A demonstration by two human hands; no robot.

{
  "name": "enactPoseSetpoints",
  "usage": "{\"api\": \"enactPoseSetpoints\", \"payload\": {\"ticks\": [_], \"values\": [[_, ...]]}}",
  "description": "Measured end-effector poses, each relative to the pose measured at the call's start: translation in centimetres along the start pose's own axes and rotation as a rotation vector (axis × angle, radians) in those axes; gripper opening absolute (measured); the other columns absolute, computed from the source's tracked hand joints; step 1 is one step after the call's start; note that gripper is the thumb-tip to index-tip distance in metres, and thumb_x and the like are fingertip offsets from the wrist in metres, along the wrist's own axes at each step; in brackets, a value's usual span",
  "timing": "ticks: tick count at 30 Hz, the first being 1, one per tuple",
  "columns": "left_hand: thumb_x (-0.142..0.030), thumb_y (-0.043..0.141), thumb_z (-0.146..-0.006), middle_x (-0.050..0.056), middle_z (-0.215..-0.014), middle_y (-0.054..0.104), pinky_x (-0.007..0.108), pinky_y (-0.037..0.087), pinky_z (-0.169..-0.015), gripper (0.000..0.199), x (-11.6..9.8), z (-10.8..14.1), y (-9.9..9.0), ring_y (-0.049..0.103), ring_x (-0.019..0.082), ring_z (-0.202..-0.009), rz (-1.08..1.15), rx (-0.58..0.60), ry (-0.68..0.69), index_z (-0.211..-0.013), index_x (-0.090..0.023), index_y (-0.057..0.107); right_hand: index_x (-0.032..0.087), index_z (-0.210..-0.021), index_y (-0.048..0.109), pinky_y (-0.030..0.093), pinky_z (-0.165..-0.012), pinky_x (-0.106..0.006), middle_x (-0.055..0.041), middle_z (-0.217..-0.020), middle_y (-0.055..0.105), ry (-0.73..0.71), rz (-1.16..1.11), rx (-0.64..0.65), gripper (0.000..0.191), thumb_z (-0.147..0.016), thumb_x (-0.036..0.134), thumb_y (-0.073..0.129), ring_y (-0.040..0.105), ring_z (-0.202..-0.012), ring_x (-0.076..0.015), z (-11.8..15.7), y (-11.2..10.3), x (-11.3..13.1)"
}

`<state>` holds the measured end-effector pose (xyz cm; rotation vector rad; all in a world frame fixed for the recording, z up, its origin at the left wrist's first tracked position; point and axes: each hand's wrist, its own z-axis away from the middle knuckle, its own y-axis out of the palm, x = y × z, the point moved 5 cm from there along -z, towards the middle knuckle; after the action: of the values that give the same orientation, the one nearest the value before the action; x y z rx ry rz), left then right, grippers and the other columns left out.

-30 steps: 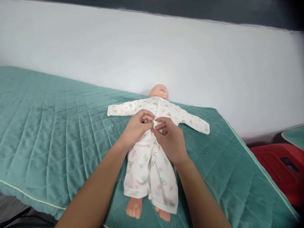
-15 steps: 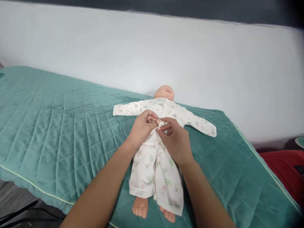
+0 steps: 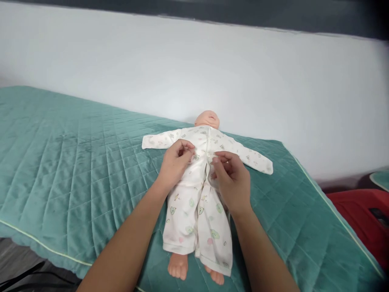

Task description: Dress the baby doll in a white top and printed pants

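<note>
A baby doll lies on its back with its arms spread and bare feet toward me. It wears a white printed suit with a front seam running down the middle. My left hand is over the left side of the belly, its fingers curled and apart from the seam. On the other side of the seam, my right hand is bent, thumb and forefinger near each other by the suit's front. Whether either hand's fingertips hold any cloth is too small to tell.
A green quilted cover lies under the doll, against a white wall. A red object stands at the right. Black cables are at the lower left, over a dark floor.
My hands have moved apart from the middle of the suit, the left one leftward and the right one rightward. The front seam between them now shows.
</note>
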<state>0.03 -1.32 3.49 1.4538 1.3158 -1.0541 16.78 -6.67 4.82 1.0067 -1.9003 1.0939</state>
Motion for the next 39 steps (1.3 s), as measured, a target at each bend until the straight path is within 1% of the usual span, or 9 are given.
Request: {"api": "enactPoseSetpoints", "payload": {"ticks": [3, 6, 10, 15, 20, 24, 28, 36, 39], "values": [[-0.018, 0.056, -0.081, -0.001, -0.079, 0.064, 0.027, 0.043, -0.072, 0.011, -0.3, 0.1, -0.2, 0.056, 0.013, -0.072, -0.013, -0.005, 0.027, -0.09, -0.021, 0.061, 0.023, -0.1, 0.063, 0.051, -0.069, -0.029, -0.0007, -0.086, 0.064, -0.012, -0.02, -0.153, 0.016, -0.093, 0.036, 0.057, 0.062, -0.072, -0.0146, -0.2, -1.1, -0.3], [-0.014, 0.053, -0.083, 0.001, -0.088, 0.067, 0.03, 0.043, -0.078, 0.017, -1.0, 0.2, 0.2, 0.058, 0.016, -0.081, -0.176, 0.057, 0.15, -0.091, -0.022, 0.066, 0.023, -0.1, 0.063, 0.052, -0.081, -0.032, -0.0042, -0.102, 0.065, -0.088, 0.031, -0.194, 0.013, -0.092, 0.031, 0.058, 0.063, -0.094, -0.0182, -0.6, -1.4, -0.6], [-0.004, 0.05, -0.08, 0.003, -0.092, 0.067, 0.034, 0.042, -0.091, 0.028, -2.0, 0.7, 1.2, 0.056, 0.02, -0.094, -0.439, 0.148, 0.382, -0.088, -0.021, 0.07, 0.024, -0.117, 0.059, 0.042, -0.107, -0.045, -0.0084, -0.129, 0.059, -0.221, 0.162, -0.123, 0.029, -0.088, 0.028, 0.062, 0.053, -0.125, -0.0236, -0.8, -0.8, -0.9], [-0.016, 0.053, -0.09, 0.006, -0.115, 0.061, 0.039, 0.042, -0.102, 0.029, -1.8, 1.0, 1.6, 0.051, 0.022, -0.112, -0.549, 0.146, 0.435, -0.113, -0.025, 0.068, 0.026, -0.139, 0.045, 0.03, -0.119, -0.052, -0.0103, -0.155, 0.039, -0.242, 0.254, 0.042, 0.053, -0.089, 0.034, 0.063, 0.033, -0.145, -0.0255, -0.8, 0.4, -2.2], [-0.019, 0.054, -0.093, 0.002, -0.139, 0.05, 0.045, 0.032, -0.114, 0.028, -1.3, 1.3, 2.2, 0.038, 0.024, -0.133, -0.701, 0.186, 0.475, -0.112, -0.032, 0.07, 0.026, -0.148, 0.037, 0.024, -0.122, -0.053, -0.01, -0.161, 0.029, -0.26, 0.287, 0.11, 0.062, -0.091, 0.038, 0.059, 0.024, -0.15, -0.0251, -0.9, 0.8, -2.6], [-0.024, 0.055, -0.093, 0.002, -0.142, 0.049, 0.049, 0.029, -0.116, 0.024, -1.0, 0.8, 2.6, 0.037, 0.025, -0.135, -0.741, 0.195, 0.439, -0.113, -0.031, 0.067, 0.026, -0.15, 0.034, 0.022, -0.123, -0.054, -0.0102, -0.163, 0.025, -0.231, 0.311, 0.149, 0.066, -0.091, 0.039, 0.058, 0.021, -0.152, -0.0257, -0.8, 0.9, -2.7], [-0.026, 0.059, -0.09, 0.001, -0.141, 0.051, 0.049, 0.028, -0.116, 0.016, -1.0, 0.0, 3.0, 0.038, 0.024, -0.135, -0.743, 0.208, 0.444, -0.103, -0.029, 0.068, 0.026, -0.151, 0.033, 0.021, -0.123, -0.055, -0.0095, -0.164, 0.023, -0.22, 0.324, 0.165, 0.066, -0.09, 0.036, 0.057, 0.019, -0.152, -0.0257, -0.8, 1.0, -2.6], [-0.016, 0.062, -0.079, 0.001, -0.144, 0.05, 0.049, 0.028, -0.115, 0.014, -1.1, -0.6, 3.6, 0.036, 0.024, -0.138, -0.756, 0.254, 0.428, -0.09, -0.025, 0.061, 0.026, -0.151, 0.032, 0.021, -0.122, -0.055, -0.0087, -0.164, 0.023, -0.202, 0.344, 0.184, 0.07, -0.086, 0.029, 0.057, 0.018, -0.152, -0.0264, -0.9, 1.0, -2.4], [-0.017, 0.061, -0.079, 0.001, -0.145, 0.049, 0.05, 0.029, -0.114, 0.011, -1.2, -0.4, 3.6, 0.036, 0.024, -0.137, -0.755, 0.264, 0.435, -0.088, -0.024, 0.059, 0.027, -0.151, 0.032, 0.021, -0.122, -0.055, -0.0082, -0.164, 0.022, -0.201, 0.338, 0.191, 0.07, -0.086, 0.029, 0.057, 0.018, -0.152, -0.0264, -0.8, 1.0, -2.3]]}}
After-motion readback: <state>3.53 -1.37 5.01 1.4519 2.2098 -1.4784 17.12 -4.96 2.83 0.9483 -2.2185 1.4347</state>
